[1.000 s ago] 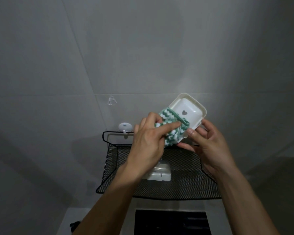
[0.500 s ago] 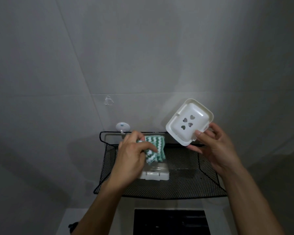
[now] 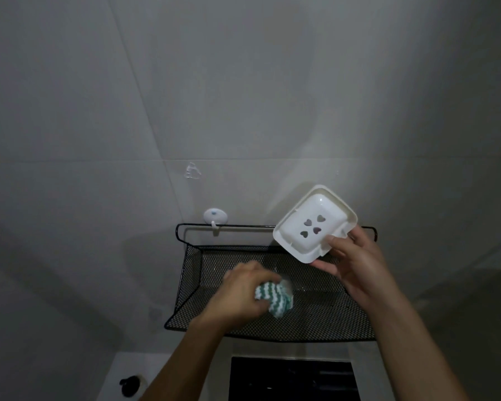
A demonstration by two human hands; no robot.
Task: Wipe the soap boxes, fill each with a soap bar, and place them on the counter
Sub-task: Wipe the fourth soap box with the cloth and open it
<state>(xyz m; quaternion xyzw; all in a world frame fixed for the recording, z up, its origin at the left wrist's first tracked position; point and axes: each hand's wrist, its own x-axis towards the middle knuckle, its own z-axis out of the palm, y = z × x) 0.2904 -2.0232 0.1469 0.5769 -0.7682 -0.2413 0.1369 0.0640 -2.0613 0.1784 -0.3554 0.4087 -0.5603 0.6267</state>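
Note:
My right hand (image 3: 356, 261) holds a white soap box (image 3: 310, 224) by its lower right corner, tilted up above the black mesh shelf (image 3: 315, 314). Its inside faces me and shows heart-shaped drain holes. My left hand (image 3: 240, 293) is down in the shelf, closed on a green and white striped cloth (image 3: 275, 299). The cloth and hand cover the spot where a second white soap box lay; only a pale blurred edge (image 3: 287, 283) shows beside the cloth.
The shelf hangs on a grey tiled wall from a black rail (image 3: 243, 226) and a white hook (image 3: 214, 217). Below it lie a white counter (image 3: 122, 369), a black panel (image 3: 292, 380) and a small black object (image 3: 130, 386) at the lower left.
The cloth left the soap box: my left hand carried it down into the mesh shelf. My right hand kept the box raised and turned its inside toward me.

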